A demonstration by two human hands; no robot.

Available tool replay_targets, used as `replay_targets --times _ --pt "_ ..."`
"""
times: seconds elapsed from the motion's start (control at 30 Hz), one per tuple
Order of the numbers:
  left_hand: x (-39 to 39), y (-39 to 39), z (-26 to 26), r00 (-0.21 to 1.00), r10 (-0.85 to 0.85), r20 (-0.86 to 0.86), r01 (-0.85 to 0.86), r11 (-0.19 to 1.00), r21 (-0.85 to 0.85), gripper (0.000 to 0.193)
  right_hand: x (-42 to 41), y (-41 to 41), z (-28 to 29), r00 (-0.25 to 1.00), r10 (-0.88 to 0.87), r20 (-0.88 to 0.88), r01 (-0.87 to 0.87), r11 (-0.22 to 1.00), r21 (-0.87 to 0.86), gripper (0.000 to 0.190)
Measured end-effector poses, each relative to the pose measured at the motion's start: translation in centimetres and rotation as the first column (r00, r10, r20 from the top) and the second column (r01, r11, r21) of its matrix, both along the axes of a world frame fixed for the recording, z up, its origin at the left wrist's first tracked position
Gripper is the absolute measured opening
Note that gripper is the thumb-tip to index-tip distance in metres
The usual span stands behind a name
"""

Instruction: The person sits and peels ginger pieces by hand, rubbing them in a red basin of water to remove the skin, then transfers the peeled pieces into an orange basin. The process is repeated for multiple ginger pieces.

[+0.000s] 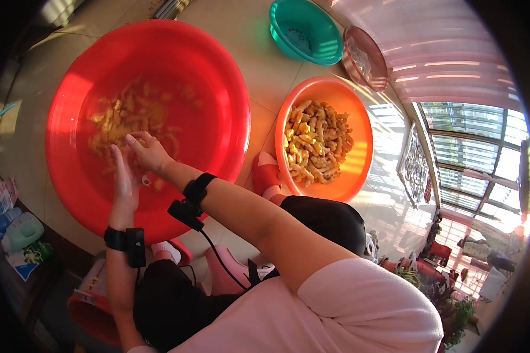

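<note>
A large red plastic basin [212, 167] stands before me, holding water with many yellow-brown ginger pieces [123, 114] lying in it, blurred below the surface. My left hand [126, 178] is over the near part of this basin, fingers straight, with nothing visible in it. Just beside it, my right hand [149, 152] has curled fingers, and a yellowish bit shows between them; whether it grips a piece is unclear. A small white-and-red object [146, 180] lies just below the hands. To the right, an orange plastic basin [355, 154] holds a heap of ginger [318, 141].
Behind stand a green basin [307, 33] and a pink basin [366, 59] containing a clear plastic bag. Detergent bottles [23, 231] are at the left. A red bucket [92, 320] is beside my left arm. A pink stool [223, 269] is beneath me. Black cables run from both wrist straps.
</note>
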State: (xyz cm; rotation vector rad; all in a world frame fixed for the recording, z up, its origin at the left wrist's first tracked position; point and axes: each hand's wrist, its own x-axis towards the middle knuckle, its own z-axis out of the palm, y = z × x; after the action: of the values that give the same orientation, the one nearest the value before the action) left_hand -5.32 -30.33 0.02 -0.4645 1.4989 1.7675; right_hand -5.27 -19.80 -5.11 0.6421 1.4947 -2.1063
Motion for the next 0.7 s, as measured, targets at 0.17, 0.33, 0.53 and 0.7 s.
replay_targets --times 0.17,0.33,0.53,0.7 --pt "0.4 -0.9 0.2 0.957 -0.159 -0.243 0.138 0.985 -0.103 0.083 1.0 0.6 -2.2 0.926 -0.328 0.189 0.355 0.926 -0.131 0.047" --pt "-1.8 -5.9 -7.3 0.93 -0.236 -0.28 0.179 0.96 -0.214 0.051 -1.1 4.9 -6.1 0.991 -0.08 0.103 0.068 0.991 0.117 0.041" --pt "2.3 -9.3 -14.8 0.3 -0.92 0.254 0.089 -0.239 -0.967 0.026 -0.1 6.1 -9.9 0.895 0.336 0.294 -0.365 0.175 0.914 0.041" --pt "1.7 -6.9 -12.7 0.279 -0.952 0.13 0.458 0.013 -0.889 0.032 3.0 2.7 -12.0 0.781 0.516 0.352 -0.51 0.202 0.836 0.036"
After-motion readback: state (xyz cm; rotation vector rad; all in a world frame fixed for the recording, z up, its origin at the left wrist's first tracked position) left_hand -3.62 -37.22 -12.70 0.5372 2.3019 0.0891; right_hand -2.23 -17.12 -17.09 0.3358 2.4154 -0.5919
